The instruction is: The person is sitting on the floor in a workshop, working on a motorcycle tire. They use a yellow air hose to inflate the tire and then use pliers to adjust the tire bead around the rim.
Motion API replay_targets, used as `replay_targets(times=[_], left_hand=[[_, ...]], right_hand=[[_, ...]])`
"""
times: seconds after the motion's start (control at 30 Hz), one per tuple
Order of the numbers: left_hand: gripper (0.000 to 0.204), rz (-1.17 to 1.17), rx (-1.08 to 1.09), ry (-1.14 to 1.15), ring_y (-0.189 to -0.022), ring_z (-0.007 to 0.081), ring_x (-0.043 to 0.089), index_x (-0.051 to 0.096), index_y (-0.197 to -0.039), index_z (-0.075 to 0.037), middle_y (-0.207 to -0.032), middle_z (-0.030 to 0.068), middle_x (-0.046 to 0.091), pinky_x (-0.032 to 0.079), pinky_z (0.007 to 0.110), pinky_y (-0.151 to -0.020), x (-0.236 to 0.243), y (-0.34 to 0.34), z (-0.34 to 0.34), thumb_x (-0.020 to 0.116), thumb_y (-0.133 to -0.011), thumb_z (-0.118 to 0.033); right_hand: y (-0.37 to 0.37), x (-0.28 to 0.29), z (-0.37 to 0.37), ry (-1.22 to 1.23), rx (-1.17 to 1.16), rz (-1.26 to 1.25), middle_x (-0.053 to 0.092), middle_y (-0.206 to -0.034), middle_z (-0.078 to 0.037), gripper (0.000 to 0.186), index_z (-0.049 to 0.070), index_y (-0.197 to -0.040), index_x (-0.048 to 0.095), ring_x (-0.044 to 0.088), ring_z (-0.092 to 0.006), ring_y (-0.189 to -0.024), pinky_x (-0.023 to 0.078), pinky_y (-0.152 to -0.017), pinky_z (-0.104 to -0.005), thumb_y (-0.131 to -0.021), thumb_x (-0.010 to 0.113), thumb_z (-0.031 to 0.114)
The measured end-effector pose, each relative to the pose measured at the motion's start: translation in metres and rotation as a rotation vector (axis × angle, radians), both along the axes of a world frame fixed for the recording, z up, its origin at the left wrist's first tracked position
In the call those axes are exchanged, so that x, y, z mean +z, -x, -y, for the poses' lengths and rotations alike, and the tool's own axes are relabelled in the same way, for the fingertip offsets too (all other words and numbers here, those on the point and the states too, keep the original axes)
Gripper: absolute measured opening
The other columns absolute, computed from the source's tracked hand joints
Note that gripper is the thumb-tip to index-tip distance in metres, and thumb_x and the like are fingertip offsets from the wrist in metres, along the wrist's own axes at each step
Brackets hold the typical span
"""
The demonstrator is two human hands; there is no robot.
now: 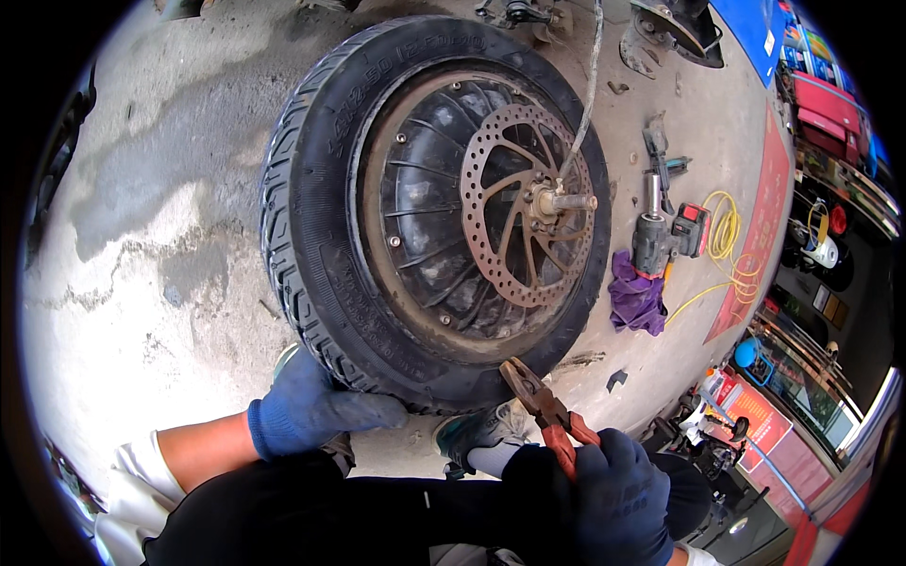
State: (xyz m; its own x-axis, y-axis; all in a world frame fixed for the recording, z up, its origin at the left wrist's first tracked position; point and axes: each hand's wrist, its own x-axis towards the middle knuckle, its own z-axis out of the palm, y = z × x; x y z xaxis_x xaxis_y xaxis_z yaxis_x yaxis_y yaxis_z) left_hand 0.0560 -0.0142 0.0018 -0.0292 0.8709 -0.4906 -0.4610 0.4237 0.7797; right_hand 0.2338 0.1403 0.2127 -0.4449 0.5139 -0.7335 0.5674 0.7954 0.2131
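Note:
A scooter hub-motor wheel (425, 217) with a black tyre stands tilted in front of me. Its face carries a rusty perforated brake disc (480, 222) around a threaded axle (574, 202), and a cable runs up from the axle. My left hand (326, 410), in a blue glove, grips the near lower left edge of the tyre, its far fingers partly hidden. My right hand (618, 491), also gloved, is closed around the red handles of combination pliers (542, 400). The jaws of the pliers point up and left, at the tyre's lower edge in this view.
To the right lie a cordless impact wrench (651, 241), a purple cloth (638, 297) and a coiled yellow cord (725, 231). Metal parts (661, 38) sit beyond the wheel. My shoes (477, 434) are close under the tyre. Shelves and equipment line the far right.

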Motion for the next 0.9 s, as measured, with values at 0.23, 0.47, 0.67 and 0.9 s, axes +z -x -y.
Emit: replay_targets(times=[0.23,0.47,0.67,0.9], left_hand=[[0.064,0.011,0.068,-0.045,-0.098,0.02,0.062,0.056,-0.117,-0.004,-0.106,0.0093,0.065,0.051,0.033,-0.085,0.005,0.0,-0.005,0.088,-0.066,-0.025],[0.056,0.102,0.032,-0.014,-0.096,0.0181,0.062,0.059,-0.114,-0.003,-0.103,0.0081,0.066,0.051,0.033,-0.084,0.011,0.006,-0.011,0.086,-0.068,-0.018],[0.06,0.039,0.044,-0.06,-0.099,0.018,0.061,0.057,-0.116,-0.003,-0.107,0.0084,0.065,0.051,0.033,-0.086,0.006,0.003,-0.006,0.087,-0.067,-0.019],[0.062,0.0,-0.001,-0.042,-0.098,0.0187,0.062,0.056,-0.117,-0.003,-0.106,0.0086,0.065,0.051,0.034,-0.086,0.004,0.003,0.0,0.087,-0.067,-0.022]], right_hand=[[-0.008,-0.007,0.012,-0.045,-0.054,0.039,0.055,-0.08,-0.009,0.025,0.009,-0.09,0.057,0.059,-0.0264,-0.06,0.047,-0.048,-0.0392,-0.081,0.064,0.032],[-0.014,-0.008,-0.001,0.109,-0.149,-0.051,0.056,-0.073,-0.012,0.026,0.005,-0.094,0.059,0.057,-0.0296,-0.054,0.045,-0.047,-0.04,-0.083,0.065,0.027],[-0.019,-0.005,-0.006,0.154,-0.183,-0.128,0.055,-0.07,-0.013,0.023,0.004,-0.092,0.059,0.057,-0.0314,-0.056,0.045,-0.048,-0.0413,-0.084,0.065,0.025],[-0.019,-0.004,-0.006,0.159,-0.241,-0.165,0.055,-0.073,-0.013,0.021,0.005,-0.09,0.059,0.057,-0.0327,-0.057,0.045,-0.049,-0.0427,-0.084,0.065,0.024]])
